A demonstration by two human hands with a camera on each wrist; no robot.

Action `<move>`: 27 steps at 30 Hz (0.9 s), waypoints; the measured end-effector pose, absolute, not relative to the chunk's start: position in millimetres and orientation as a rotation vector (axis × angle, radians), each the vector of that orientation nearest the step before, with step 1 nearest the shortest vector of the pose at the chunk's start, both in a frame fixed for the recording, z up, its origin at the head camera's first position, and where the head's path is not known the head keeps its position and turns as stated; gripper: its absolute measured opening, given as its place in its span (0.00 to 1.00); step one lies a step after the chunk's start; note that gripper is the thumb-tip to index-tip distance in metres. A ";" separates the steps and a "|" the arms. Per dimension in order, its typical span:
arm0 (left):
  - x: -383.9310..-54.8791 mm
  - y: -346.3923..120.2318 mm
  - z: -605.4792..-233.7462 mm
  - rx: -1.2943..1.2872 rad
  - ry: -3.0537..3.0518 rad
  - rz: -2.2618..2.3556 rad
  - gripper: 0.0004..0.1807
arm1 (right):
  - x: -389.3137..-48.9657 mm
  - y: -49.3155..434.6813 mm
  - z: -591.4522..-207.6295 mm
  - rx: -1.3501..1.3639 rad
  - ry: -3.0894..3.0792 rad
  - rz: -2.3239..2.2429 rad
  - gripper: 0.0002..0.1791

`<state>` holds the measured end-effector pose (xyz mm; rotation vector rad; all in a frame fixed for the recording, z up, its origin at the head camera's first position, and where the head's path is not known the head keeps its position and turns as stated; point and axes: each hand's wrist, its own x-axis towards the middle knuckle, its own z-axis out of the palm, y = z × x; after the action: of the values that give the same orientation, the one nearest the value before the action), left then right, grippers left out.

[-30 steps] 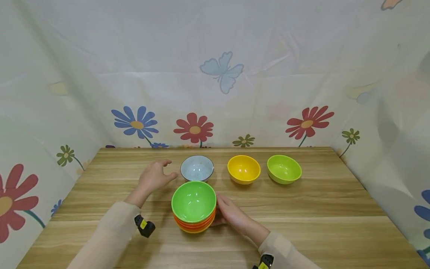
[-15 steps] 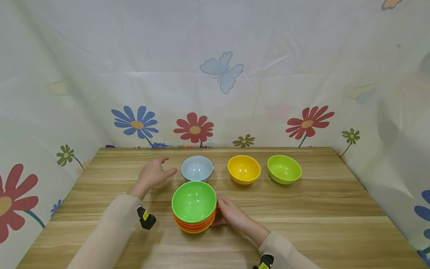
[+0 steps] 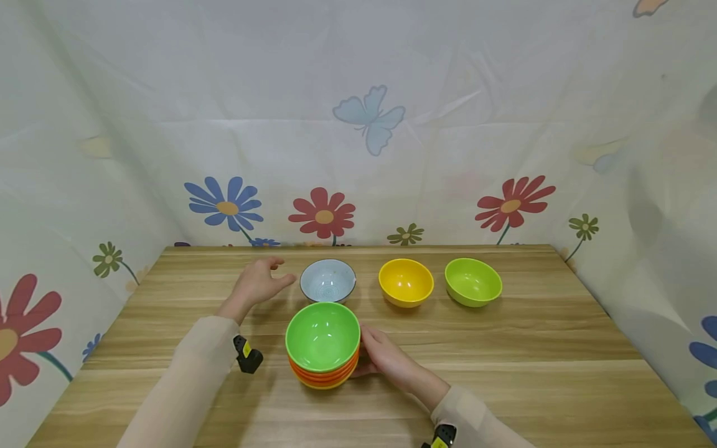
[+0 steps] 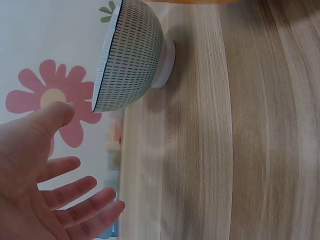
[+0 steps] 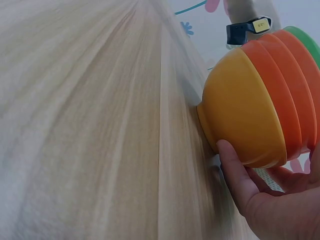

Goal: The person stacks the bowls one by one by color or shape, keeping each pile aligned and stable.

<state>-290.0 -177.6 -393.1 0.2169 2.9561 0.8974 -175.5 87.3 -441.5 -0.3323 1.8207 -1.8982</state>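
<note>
Left hand point(image 3: 257, 285): we see its fingers loosely spread, at nine o'clock of the pale-blue patterned round bowl point(image 3: 327, 281).
Right hand point(image 3: 389, 358): fingers grip, at three o'clock, the stack of glossy green, orange and yellow bowls point(image 3: 323, 339).
Stack place: wood-grain table point(image 3: 532, 348), pale-blue bowl's six o'clock.

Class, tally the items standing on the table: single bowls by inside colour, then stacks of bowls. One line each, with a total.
Pale blue bowl: 1
Yellow bowl: 1
Lime green bowl: 1
Bowl stack: 1
Total: 4
</note>
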 end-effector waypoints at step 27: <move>-302.0 -151.1 -397.8 0.231 2.808 1.063 0.31 | -175.0 87.3 -438.3 -0.336 1.817 -1.894 0.32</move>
<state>-302.0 -151.1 -397.8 0.2308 2.8078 1.0632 -175.0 87.3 -438.3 -0.3363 1.8165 -1.8937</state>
